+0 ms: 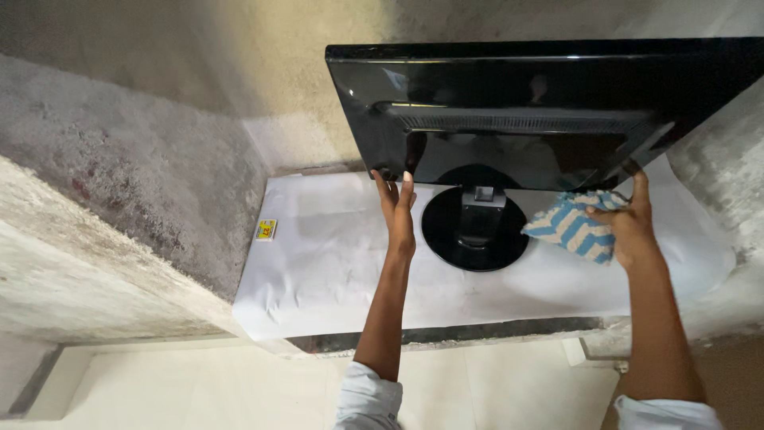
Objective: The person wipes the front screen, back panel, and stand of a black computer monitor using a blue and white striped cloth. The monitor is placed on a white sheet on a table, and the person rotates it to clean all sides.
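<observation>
A glossy black flat monitor (541, 111) stands on a round black base (446, 239), its back panel turned toward me. My left hand (398, 209) reaches up and grips the lower left corner of the monitor, fingers against the casing. My right hand (629, 223) holds a crumpled blue and white patterned cloth (574, 227) under the lower right edge of the monitor. Both forearms come up from white rolled sleeves at the bottom of the view.
The monitor rests on a shelf covered with white paper (334, 263), set in a niche of rough grey concrete walls (135, 175). A small yellow sticker (266, 230) lies on the paper's left edge. Pale floor tiles (207, 390) show below.
</observation>
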